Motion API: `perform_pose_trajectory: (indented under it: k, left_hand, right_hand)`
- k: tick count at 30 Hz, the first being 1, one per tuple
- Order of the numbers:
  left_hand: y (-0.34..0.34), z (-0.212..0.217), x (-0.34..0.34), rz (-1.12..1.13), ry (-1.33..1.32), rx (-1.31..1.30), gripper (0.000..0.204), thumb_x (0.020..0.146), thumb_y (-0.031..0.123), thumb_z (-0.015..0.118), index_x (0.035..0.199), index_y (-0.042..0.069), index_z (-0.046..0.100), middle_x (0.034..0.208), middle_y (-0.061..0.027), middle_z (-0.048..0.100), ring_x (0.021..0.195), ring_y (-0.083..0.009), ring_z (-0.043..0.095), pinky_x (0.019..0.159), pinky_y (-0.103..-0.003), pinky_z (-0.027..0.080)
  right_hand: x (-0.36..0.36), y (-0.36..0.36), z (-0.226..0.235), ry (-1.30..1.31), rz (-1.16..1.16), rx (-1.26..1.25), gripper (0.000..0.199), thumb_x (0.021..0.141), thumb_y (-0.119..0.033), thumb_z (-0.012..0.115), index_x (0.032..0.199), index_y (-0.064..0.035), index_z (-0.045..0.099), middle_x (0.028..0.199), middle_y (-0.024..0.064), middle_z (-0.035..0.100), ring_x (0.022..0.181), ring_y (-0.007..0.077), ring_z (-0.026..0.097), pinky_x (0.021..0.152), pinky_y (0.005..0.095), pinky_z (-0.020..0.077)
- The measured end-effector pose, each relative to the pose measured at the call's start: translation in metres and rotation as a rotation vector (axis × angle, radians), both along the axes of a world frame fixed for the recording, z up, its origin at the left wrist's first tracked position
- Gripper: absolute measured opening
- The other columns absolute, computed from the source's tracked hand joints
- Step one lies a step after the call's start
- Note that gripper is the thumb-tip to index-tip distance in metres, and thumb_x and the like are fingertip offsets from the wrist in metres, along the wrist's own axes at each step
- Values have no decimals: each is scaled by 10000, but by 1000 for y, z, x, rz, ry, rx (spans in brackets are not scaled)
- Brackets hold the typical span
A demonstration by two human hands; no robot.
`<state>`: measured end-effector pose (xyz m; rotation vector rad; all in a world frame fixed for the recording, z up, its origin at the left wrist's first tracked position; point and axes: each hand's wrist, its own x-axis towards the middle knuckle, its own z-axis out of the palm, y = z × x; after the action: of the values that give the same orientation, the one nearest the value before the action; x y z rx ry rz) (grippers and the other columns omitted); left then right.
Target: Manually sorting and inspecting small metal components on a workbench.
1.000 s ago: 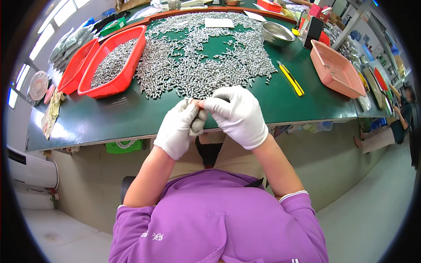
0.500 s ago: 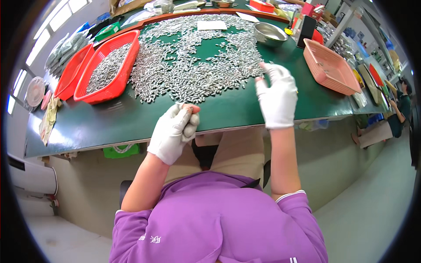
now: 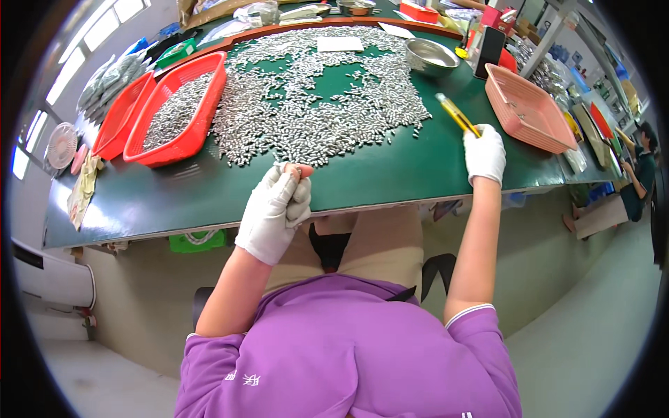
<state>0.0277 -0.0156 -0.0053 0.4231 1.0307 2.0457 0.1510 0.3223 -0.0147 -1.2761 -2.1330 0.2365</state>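
My left hand (image 3: 273, 209), in a white glove with bare fingertips showing, is closed in a pinch just off the near edge of a wide spread of small silvery metal pieces (image 3: 313, 118). What sits between its fingertips is too small to make out. Further right, my gloved right hand (image 3: 485, 155) grips a yellow utility knife (image 3: 458, 115), which points up and left over the green table (image 3: 390, 174). The knife's front end is apart from the metal pieces.
A red basket (image 3: 202, 125) holding more metal pieces stands at left, beside another red basket (image 3: 104, 143). A pink basket (image 3: 527, 125) is at right. Beyond are a metal bowl (image 3: 432, 56), a black upright box (image 3: 490, 50) and a white card (image 3: 340, 44). A person (image 3: 631, 174) is far right.
My right hand has moved right, away from the metal pieces, and the utility knife now shows in its grip. My left hand stays pinched in nearly the same place.
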Motion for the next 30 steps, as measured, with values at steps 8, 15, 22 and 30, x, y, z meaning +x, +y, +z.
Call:
perform_pose_trajectory:
  k: [8,15,22,30]
  left_hand:
    - [0,-1,4,20,106,-6,197,965,263,552,1031,86,605,688,35,383,509,-44,269,459,-193,239]
    - [-3,3,6,131,173,43,201,954,287,570,1034,110,619,670,39,363,500,-48,253,460,-200,217]
    - [-7,7,10,155,219,29,207,953,288,572,1023,98,615,675,37,381,504,-46,262,463,-202,221]
    - [-5,10,13,199,308,-103,203,970,263,547,1012,74,605,666,34,394,511,-43,270,467,-201,234]
  right_hand:
    - [21,-139,28,597,886,-297,263,766,29,717,1004,-60,648,904,47,650,808,132,615,748,268,503]
    - [13,-172,36,545,1046,100,296,690,57,721,942,-84,660,867,78,663,747,260,626,668,340,499]
    - [14,-174,33,556,1022,65,309,686,46,732,950,-93,655,857,67,657,735,259,615,657,341,489]
    - [18,-169,38,486,902,308,294,707,17,721,953,-120,639,874,50,662,712,251,592,633,356,467]
